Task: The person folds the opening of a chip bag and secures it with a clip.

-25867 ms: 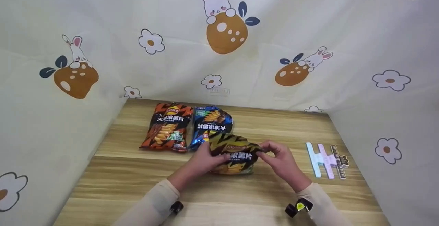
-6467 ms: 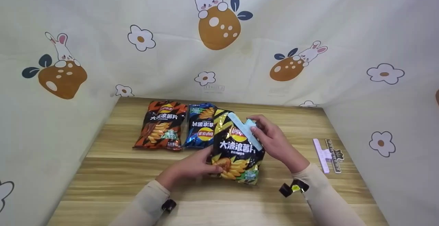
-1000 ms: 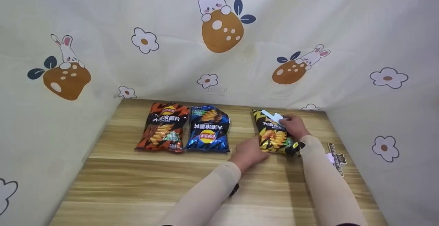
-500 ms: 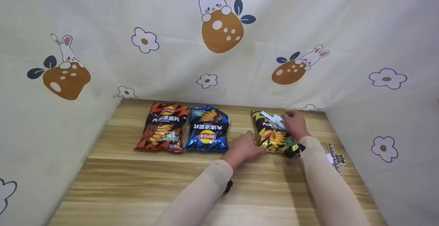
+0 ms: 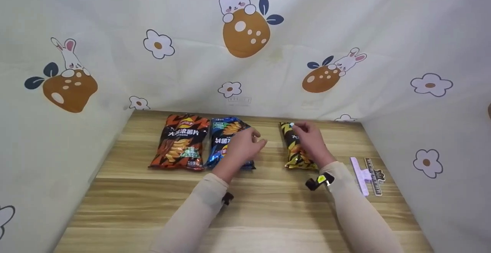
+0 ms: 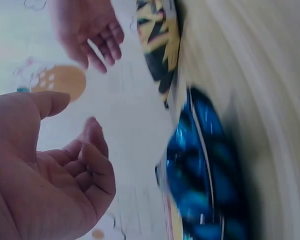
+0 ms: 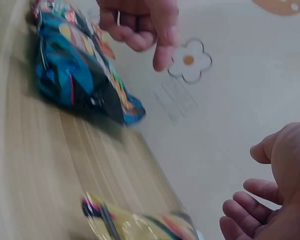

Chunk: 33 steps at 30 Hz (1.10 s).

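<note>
My left hand (image 5: 242, 147) hovers over the blue chip bag (image 5: 227, 127), hiding part of it. Its fingers are loosely curled with nothing in them; the left wrist view shows the hand (image 6: 55, 185) apart from the bag (image 6: 190, 170). My right hand (image 5: 311, 141) is above the yellow-and-black chip bag (image 5: 295, 157), fingers relaxed and holding nothing, as the right wrist view shows the hand (image 7: 275, 190) clear of the bag (image 7: 145, 227). Only a pale sliver of the light-blue clip (image 5: 292, 124) shows at that bag's top; my right hand hides the rest.
An orange-red chip bag (image 5: 179, 141) lies left of the blue one. On the right of the wooden table (image 5: 261, 214) lie a lilac clip (image 5: 360, 176) and a clear clip with black markings (image 5: 374, 178). Patterned fabric (image 5: 184, 80) stands behind and at both sides.
In the last second my hands have left the yellow bag: the left moved leftwards over the blue bag, the right let go of the clip. Earlier, the yellow bag was clipped and laid down at right.
</note>
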### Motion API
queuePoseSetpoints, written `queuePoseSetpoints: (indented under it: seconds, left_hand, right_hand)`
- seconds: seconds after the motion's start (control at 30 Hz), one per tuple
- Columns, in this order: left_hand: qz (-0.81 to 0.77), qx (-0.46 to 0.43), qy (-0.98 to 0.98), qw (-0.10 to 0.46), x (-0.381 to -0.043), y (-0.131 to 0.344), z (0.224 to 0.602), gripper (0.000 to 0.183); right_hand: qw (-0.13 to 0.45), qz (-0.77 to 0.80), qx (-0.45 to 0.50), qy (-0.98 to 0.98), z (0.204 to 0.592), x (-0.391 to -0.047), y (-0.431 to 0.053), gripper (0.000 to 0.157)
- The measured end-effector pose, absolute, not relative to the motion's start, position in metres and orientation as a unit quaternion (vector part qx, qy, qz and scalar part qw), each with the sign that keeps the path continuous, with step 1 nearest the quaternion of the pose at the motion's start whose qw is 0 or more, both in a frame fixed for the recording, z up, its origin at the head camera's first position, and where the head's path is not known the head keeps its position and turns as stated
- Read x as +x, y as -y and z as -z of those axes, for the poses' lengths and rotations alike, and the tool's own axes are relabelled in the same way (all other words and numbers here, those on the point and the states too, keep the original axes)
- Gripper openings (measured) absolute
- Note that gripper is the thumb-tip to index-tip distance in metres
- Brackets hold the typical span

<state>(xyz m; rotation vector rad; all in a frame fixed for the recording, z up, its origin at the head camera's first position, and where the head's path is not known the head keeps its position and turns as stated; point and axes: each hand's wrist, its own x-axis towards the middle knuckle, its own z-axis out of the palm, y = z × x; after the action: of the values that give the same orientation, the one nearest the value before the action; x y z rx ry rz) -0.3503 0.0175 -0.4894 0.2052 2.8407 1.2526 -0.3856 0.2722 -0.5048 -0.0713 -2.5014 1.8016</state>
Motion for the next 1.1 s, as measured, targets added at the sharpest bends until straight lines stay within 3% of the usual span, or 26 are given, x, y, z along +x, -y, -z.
queuePoseSetpoints:
  seconds: [0.4,0.83,1.1]
  left_hand:
    - [-0.468,-0.016,-0.882,-0.047,-0.358,0.067,0.492,0.052]
    - [-0.503,-0.068,-0.861,-0.016,-0.36,0.089,0.504,0.074]
    - [-0.492,-0.099,-0.864,0.044,-0.362,0.079,0.516,0.098]
  right_hand:
    - [-0.035,-0.572,-0.003,0.82,0.51,-0.361,-0.227,0.052]
    - [-0.084,-0.604,-0.026,0.793,0.519,-0.357,-0.2,0.059]
    - [-0.104,-0.625,-0.045,0.773,0.528,-0.368,-0.179,0.057]
